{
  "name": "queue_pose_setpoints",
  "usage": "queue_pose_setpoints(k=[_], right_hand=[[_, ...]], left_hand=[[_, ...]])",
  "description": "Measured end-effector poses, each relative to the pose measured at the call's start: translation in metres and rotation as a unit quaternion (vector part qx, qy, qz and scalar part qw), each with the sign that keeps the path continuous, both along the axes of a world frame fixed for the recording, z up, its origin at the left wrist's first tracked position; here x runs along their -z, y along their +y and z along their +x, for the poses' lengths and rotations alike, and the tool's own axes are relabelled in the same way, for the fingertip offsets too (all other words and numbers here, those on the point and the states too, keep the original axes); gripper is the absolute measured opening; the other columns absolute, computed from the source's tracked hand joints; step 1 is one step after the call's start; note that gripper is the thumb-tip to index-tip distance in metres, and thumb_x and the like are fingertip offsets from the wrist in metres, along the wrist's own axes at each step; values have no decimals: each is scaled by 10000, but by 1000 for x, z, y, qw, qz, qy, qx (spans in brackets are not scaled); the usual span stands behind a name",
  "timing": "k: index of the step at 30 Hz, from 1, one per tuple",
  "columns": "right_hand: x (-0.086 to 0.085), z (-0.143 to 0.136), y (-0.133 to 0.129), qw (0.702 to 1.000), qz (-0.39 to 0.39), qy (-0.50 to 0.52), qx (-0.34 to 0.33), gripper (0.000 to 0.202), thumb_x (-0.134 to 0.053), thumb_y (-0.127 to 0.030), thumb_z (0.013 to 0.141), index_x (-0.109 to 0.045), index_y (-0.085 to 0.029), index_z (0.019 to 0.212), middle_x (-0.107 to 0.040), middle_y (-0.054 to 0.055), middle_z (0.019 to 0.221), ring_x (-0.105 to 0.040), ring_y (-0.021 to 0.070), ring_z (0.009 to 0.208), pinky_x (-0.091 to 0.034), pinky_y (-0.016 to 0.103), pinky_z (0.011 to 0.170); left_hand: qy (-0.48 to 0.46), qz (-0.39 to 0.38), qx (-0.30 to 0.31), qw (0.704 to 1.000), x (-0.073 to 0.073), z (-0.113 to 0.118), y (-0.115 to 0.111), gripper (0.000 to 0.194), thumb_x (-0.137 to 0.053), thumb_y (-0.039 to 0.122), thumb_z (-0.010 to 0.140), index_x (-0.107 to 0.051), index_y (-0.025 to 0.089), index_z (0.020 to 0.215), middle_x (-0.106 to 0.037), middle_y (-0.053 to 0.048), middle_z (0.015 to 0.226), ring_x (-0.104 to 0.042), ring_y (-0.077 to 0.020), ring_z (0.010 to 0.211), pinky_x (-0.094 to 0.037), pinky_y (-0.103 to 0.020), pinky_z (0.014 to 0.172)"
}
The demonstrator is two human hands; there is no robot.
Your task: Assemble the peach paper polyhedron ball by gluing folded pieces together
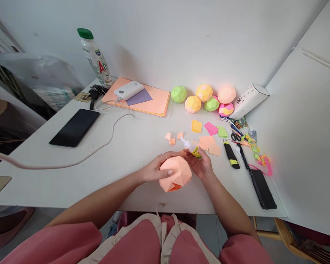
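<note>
My left hand [156,168] grips a peach-coloured folded paper ball [180,170] above the table's front part, thumb across its top. An opening shows on the ball's near lower side. In my right hand [202,165] is a small glue bottle [193,148] with a yellow label and a white nozzle that points up and left. The right fingers are close to the ball's far right side; whether they touch it I cannot tell. Just beyond lie three small folded peach paper pieces [172,141]. Peach paper squares [209,143] lie right of the bottle.
Finished-looking paper balls [205,92] sit along the wall. Orange [196,126], pink [211,128] and green [222,131] paper squares lie nearby. A cutter [231,154], scissors [235,137] and a black phone [262,189] are at right. A tablet [74,128], cable [99,148] and bottle [96,58] stand left.
</note>
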State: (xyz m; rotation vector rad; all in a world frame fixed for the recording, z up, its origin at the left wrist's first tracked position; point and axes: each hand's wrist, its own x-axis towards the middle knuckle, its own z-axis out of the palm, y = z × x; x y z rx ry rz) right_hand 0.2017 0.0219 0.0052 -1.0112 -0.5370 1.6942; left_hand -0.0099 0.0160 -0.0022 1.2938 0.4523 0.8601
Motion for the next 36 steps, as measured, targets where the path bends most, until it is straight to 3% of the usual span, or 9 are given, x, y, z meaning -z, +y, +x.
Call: queue_pose_setpoints(k=[7,15,21,26,29,32,36], right_hand=[[0,-3,-1,1000,0,15,22,241,-781,-423,698,-702,-207,771,-748,22,769,-692,183,756,-587,299,709],[6,-2,-1,999,9,24,33,228,-771,-405,725,-702,-205,811,-752,22,781,-713,189,824,-599,313,760],[5,-1,-1,999,17,29,32,255,-759,-410,747,-723,-181,851,-764,43,814,-734,200,858,-605,310,844],[-1,3,1,998,24,36,39,266,-747,-411,758,-734,-171,869,-763,40,809,-735,189,881,-602,285,884],[-7,6,1,998,36,29,38,266,-744,-419,753,-735,-173,853,-760,37,790,-732,181,861,-605,278,877],[-12,8,1,998,43,25,30,293,-754,-430,737,-731,-163,855,-754,41,780,-728,181,852,-605,279,877],[-14,9,0,999,39,27,20,291,-759,-435,734,-718,-176,859,-743,36,773,-722,176,832,-602,293,885]], left_hand=[[-109,-74,-5,991,13,2,5,546,-679,562,784,-611,190,1178,-686,-107,1047,-667,-237,863,-532,-313,708],[-138,-140,-35,980,3,8,7,571,-617,650,793,-669,146,1057,-707,-121,996,-665,-252,846,-517,-350,725],[-135,-143,-50,979,2,7,7,572,-603,650,801,-671,141,1052,-706,-116,981,-662,-253,848,-509,-353,732],[-121,-110,-34,986,5,4,8,565,-590,627,824,-640,161,1139,-688,-122,1047,-661,-254,876,-517,-363,754],[-59,-64,-13,996,6,1,8,582,-615,618,807,-620,182,1194,-568,-149,1304,-635,-293,1005,-522,-389,804],[20,3,1,1000,7,-2,8,577,-640,585,808,-588,240,1267,-368,-120,1498,-480,-360,1274,-466,-463,982],[55,107,7,993,8,-1,9,596,-588,571,860,-498,291,1379,-359,-92,1517,-207,-341,1465,-219,-531,1187]])
